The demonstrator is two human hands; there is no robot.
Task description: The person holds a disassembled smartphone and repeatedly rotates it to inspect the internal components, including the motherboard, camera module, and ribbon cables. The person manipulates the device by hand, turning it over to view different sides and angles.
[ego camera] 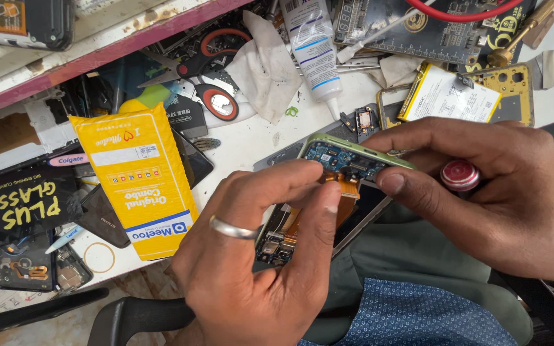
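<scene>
An opened phone with a green frame, a blue circuit board and an orange flex cable lies tilted between my hands at the table's edge. My left hand, a silver ring on one finger, grips the phone's lower part, its thumb and forefinger pressed onto the orange flex cable. My right hand holds the phone's upper right side, thumb against the frame edge. A small tool with a red round cap is tucked between the right hand's fingers.
A yellow padded pouch lies left of the phone. Scissors with red handles, a white glue tube, a white cloth, a phone battery, a yellow phone frame and circuit boards crowd the white table. Black boxes and phone parts sit at far left.
</scene>
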